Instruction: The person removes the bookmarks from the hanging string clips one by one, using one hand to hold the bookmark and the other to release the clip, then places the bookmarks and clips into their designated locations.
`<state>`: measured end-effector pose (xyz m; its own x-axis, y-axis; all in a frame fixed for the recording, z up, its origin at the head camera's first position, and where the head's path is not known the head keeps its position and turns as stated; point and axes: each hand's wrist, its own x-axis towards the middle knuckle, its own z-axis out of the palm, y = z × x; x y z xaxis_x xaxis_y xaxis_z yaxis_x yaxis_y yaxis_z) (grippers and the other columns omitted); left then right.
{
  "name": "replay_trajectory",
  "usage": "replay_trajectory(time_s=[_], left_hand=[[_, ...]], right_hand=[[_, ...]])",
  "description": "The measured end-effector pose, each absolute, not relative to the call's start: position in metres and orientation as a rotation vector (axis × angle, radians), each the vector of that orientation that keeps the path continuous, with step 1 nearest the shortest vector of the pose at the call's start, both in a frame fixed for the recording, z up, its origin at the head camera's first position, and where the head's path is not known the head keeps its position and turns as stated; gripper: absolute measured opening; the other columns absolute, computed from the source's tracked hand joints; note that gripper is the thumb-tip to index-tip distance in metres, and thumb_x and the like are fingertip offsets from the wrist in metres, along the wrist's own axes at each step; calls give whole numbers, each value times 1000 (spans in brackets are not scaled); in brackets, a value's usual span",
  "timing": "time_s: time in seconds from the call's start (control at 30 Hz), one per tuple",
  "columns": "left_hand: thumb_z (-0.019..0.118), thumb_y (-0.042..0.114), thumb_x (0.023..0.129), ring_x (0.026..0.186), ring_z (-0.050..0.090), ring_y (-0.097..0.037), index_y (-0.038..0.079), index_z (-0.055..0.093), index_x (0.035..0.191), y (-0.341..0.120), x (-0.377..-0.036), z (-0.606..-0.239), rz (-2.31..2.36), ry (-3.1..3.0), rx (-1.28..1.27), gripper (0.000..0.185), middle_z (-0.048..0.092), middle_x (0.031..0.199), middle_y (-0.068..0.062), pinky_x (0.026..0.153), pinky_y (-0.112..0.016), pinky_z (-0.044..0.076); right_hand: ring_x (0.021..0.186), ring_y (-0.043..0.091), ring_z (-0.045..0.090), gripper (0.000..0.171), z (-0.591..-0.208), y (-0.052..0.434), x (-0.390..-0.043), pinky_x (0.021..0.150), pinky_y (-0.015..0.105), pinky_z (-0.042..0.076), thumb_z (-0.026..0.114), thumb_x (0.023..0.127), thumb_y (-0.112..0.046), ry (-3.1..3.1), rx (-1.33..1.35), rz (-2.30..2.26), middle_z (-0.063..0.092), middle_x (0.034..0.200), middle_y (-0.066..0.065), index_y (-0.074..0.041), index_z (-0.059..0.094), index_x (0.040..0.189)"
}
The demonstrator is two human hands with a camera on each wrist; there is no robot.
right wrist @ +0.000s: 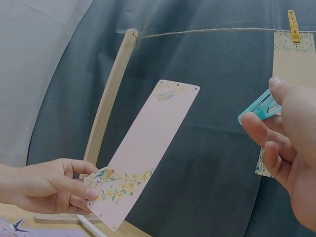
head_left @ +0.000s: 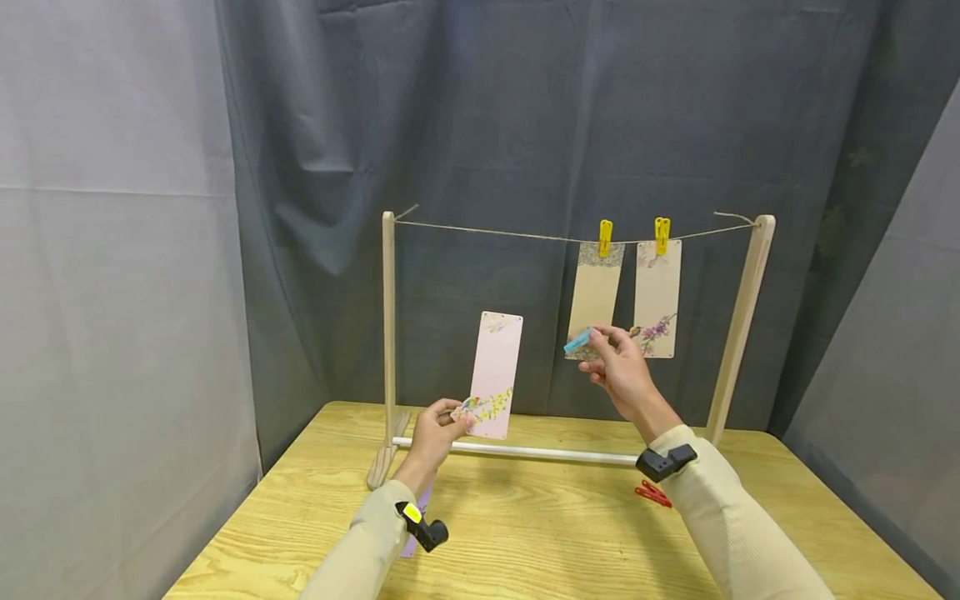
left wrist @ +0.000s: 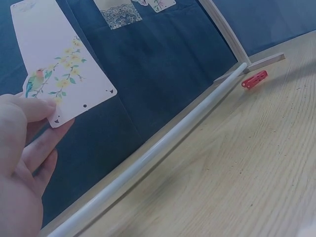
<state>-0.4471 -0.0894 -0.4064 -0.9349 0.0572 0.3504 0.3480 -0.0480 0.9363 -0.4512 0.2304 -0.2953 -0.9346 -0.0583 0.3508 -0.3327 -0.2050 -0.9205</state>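
My left hand pinches a pink card by its lower left corner, thumb on the front. Yellow blossoms and a small bird decorate the card, which stands nearly upright in the air below the string. Between thumb and fingers of my right hand is a light blue clothespin, raised in front of a hanging beige card. A yellow clothespin fixes that card to the string. Beside it a cream card with purple flowers hangs from another yellow clothespin.
Wooden posts hold the string at both ends, joined low down by a white rod. A red clothespin lies on the wooden table near the right sleeve. Partly hidden by the left forearm is a purple card.
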Motion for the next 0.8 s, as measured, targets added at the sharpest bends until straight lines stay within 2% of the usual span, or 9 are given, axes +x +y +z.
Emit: replay_trajectory(time_s=[0.17, 0.23, 0.4, 0.6, 0.8], left_hand=[[76, 5, 94, 84, 70, -24, -6, 65, 120, -94, -444, -409, -2080, -2033, -421, 30, 73, 95, -15, 82, -38, 56], [77, 8, 94, 84, 69, -20, -3, 66, 121, -95, -445, -413, -2070, -2051, -405, 31, 73, 95, -12, 86, -43, 55], [76, 7, 94, 86, 68, -24, -5, 65, 123, -98, -441, -418, -2075, -2059, -404, 33, 72, 95, -17, 86, -48, 53], [77, 9, 94, 87, 70, -23, -4, 66, 123, -100, -438, -421, -2081, -2058, -397, 33, 74, 98, -14, 87, -42, 55], [78, 7, 93, 84, 69, -19, -6, 65, 122, -105, -437, -427, -2100, -2042, -373, 34, 74, 95, -12, 85, -39, 56]], right_hand=[[68, 7, 67, 48, -302, 231, -451, 57, 17, 48, 56, 107, -35, -1866, 438, 2276, 48, 127, 11, -6, 41, 142], [68, 7, 66, 49, -305, 232, -450, 57, 18, 48, 56, 107, -35, -1884, 439, 2260, 48, 128, 11, -6, 40, 143], [69, 7, 66, 60, -312, 236, -448, 58, 18, 48, 55, 108, -36, -1934, 435, 2204, 49, 129, 14, -1, 34, 151], [69, 6, 66, 63, -315, 239, -445, 57, 17, 48, 54, 108, -36, -1941, 433, 2192, 47, 135, 18, 0, 30, 154], [69, 6, 66, 63, -324, 239, -443, 57, 18, 48, 57, 107, -38, -1945, 396, 2218, 50, 130, 13, -1, 32, 152]])
